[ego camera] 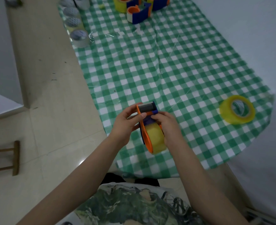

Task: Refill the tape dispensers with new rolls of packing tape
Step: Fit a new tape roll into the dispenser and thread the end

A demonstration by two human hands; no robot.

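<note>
Two hands gripped one orange-and-blue tape dispenser point(147, 120) at lower centre: left hand point(126, 123) pinching its roller end, right hand point(167, 125) wrapped around its yellow roll point(156, 140).

Left hand point(127, 123): fingers curled, pinching the orange-and-blue plastic tape dispenser point(146, 137).
Right hand point(167, 125): curled, gripping its opposite side.
Forearms: bare, converging forward.
</note>
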